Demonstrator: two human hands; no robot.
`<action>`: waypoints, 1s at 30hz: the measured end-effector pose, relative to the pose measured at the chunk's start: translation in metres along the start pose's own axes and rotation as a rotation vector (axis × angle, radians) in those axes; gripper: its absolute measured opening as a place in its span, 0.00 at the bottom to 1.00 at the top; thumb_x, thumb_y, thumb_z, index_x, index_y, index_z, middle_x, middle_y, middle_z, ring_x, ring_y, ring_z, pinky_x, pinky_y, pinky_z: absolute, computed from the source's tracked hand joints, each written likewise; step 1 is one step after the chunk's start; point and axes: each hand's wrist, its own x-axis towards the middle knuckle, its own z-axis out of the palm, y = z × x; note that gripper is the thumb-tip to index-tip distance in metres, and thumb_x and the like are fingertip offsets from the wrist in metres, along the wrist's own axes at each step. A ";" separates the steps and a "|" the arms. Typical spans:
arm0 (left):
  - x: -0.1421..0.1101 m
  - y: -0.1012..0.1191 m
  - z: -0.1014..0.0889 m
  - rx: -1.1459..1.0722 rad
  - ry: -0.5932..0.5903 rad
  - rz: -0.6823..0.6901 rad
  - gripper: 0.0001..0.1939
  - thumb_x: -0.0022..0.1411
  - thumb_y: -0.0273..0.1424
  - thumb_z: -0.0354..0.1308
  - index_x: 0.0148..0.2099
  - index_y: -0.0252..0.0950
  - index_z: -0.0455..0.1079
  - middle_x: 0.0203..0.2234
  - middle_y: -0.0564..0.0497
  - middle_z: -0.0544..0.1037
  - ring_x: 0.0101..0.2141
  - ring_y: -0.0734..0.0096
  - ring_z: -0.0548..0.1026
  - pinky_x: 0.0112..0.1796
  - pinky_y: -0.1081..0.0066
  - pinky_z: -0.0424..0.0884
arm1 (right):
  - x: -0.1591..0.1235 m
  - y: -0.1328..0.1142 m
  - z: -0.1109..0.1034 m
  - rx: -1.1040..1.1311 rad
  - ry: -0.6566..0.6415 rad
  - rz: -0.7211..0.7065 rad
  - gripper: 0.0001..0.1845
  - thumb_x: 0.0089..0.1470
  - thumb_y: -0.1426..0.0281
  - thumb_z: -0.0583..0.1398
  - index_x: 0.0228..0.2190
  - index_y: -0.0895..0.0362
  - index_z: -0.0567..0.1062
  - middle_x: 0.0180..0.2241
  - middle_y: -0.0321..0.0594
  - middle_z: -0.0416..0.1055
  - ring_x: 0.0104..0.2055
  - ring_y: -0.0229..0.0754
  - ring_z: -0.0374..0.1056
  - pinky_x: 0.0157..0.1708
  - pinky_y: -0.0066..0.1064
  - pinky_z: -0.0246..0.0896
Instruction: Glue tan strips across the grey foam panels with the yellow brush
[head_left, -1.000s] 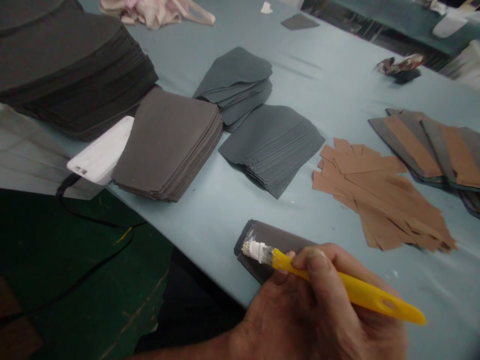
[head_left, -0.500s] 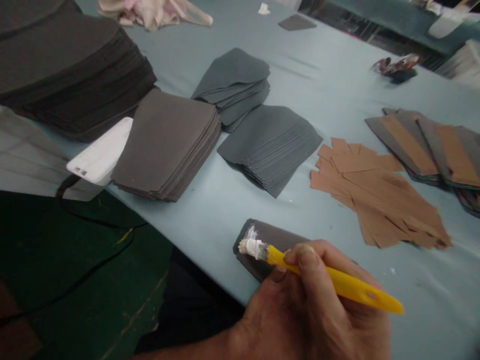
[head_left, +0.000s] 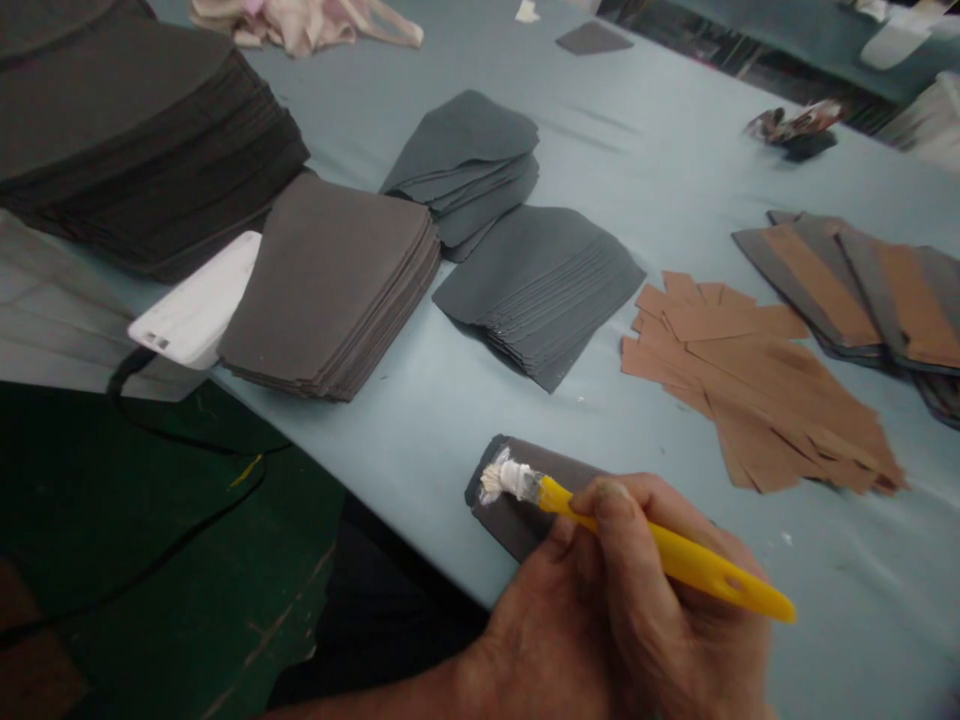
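My right hand (head_left: 660, 570) grips a brush with a yellow handle (head_left: 697, 560), pinched between thumb and fingers. Its bristles (head_left: 495, 480), coated in a thick white paste, touch the near-left end of a dark grey-brown flat piece (head_left: 517, 525). White smears show on that end. My left hand (head_left: 544, 620) lies under and beside the right one, its thumb on the piece, holding it at the table edge; most of its fingers are hidden. The far part of the piece is covered by my hands.
Brown strips (head_left: 780, 400) lie in a loose pile to the right, near dark pieces with brown bands (head_left: 900, 290). Dark stacks (head_left: 330, 280) and fanned grey-green pieces (head_left: 532, 280) stand beyond. A white device (head_left: 199, 300) with a black strap sits at the left edge.
The brush tip has shifted slightly on the end of the piece, and the handle's tail has moved a little left. Both hands keep their hold.
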 end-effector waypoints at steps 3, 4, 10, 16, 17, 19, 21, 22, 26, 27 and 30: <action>-0.001 -0.002 -0.009 0.073 0.023 0.082 0.27 0.79 0.36 0.41 0.72 0.30 0.60 0.72 0.44 0.64 0.70 0.58 0.61 0.70 0.62 0.58 | 0.003 0.004 0.001 0.029 0.064 0.049 0.20 0.69 0.59 0.59 0.26 0.53 0.76 0.16 0.28 0.67 0.16 0.31 0.62 0.16 0.21 0.57; -0.001 -0.003 -0.012 0.081 0.029 0.081 0.28 0.78 0.37 0.41 0.72 0.29 0.59 0.72 0.42 0.64 0.70 0.56 0.62 0.70 0.60 0.57 | 0.004 0.004 0.001 0.039 0.090 0.069 0.20 0.69 0.58 0.60 0.26 0.53 0.76 0.16 0.28 0.67 0.16 0.31 0.62 0.16 0.21 0.56; -0.004 -0.001 -0.014 0.170 0.040 0.100 0.30 0.78 0.37 0.43 0.73 0.25 0.58 0.67 0.38 0.70 0.67 0.51 0.66 0.71 0.55 0.52 | 0.003 0.008 0.006 0.180 0.181 0.177 0.23 0.67 0.54 0.61 0.25 0.54 0.75 0.18 0.31 0.69 0.17 0.33 0.65 0.18 0.22 0.60; 0.003 -0.004 -0.020 -0.056 0.075 0.084 0.25 0.75 0.32 0.47 0.70 0.38 0.64 0.60 0.46 0.77 0.62 0.61 0.71 0.65 0.64 0.63 | -0.009 -0.003 0.008 0.186 0.093 0.322 0.25 0.68 0.52 0.59 0.25 0.54 0.74 0.16 0.30 0.64 0.18 0.33 0.61 0.20 0.25 0.57; 0.003 -0.004 -0.021 -0.106 0.063 0.080 0.24 0.75 0.32 0.47 0.69 0.37 0.65 0.57 0.46 0.78 0.60 0.63 0.73 0.64 0.66 0.65 | -0.010 -0.005 0.007 0.195 0.087 0.340 0.25 0.68 0.51 0.59 0.25 0.54 0.74 0.16 0.30 0.63 0.19 0.33 0.60 0.20 0.25 0.57; 0.003 -0.004 -0.021 -0.152 0.046 0.072 0.23 0.76 0.33 0.47 0.67 0.32 0.66 0.55 0.45 0.79 0.58 0.64 0.73 0.63 0.68 0.65 | -0.010 -0.007 0.006 0.218 0.095 0.336 0.24 0.67 0.51 0.60 0.25 0.54 0.75 0.15 0.29 0.62 0.18 0.34 0.61 0.20 0.26 0.57; 0.002 -0.003 -0.020 -0.096 0.052 0.067 0.24 0.77 0.34 0.47 0.68 0.27 0.65 0.58 0.42 0.77 0.60 0.62 0.72 0.66 0.66 0.61 | -0.006 -0.004 0.007 0.233 0.133 0.289 0.23 0.67 0.52 0.61 0.26 0.54 0.75 0.15 0.29 0.64 0.18 0.34 0.62 0.19 0.26 0.58; 0.000 -0.002 -0.018 -0.040 0.067 0.065 0.25 0.77 0.34 0.47 0.68 0.25 0.63 0.60 0.40 0.76 0.62 0.59 0.70 0.68 0.63 0.58 | -0.004 -0.002 0.008 0.239 0.160 0.263 0.22 0.67 0.53 0.61 0.27 0.54 0.75 0.16 0.30 0.65 0.18 0.34 0.63 0.20 0.25 0.60; -0.003 -0.002 -0.012 0.056 0.114 0.100 0.26 0.76 0.37 0.49 0.68 0.26 0.63 0.64 0.40 0.73 0.64 0.53 0.68 0.68 0.58 0.59 | -0.002 0.009 0.012 0.243 0.146 0.236 0.23 0.68 0.54 0.59 0.26 0.54 0.74 0.17 0.31 0.67 0.18 0.34 0.64 0.20 0.26 0.61; -0.003 -0.002 -0.012 0.027 0.110 0.099 0.24 0.76 0.35 0.49 0.67 0.28 0.65 0.62 0.43 0.75 0.63 0.57 0.69 0.67 0.61 0.60 | -0.003 0.010 0.012 0.234 0.103 0.238 0.24 0.69 0.54 0.59 0.24 0.54 0.73 0.17 0.31 0.66 0.19 0.35 0.65 0.21 0.26 0.61; -0.002 -0.003 -0.015 -0.052 0.049 0.083 0.20 0.76 0.31 0.47 0.65 0.34 0.68 0.60 0.50 0.78 0.60 0.67 0.72 0.63 0.70 0.64 | -0.008 0.004 0.010 0.270 0.018 0.255 0.26 0.69 0.53 0.58 0.22 0.53 0.72 0.15 0.31 0.64 0.21 0.36 0.67 0.26 0.28 0.64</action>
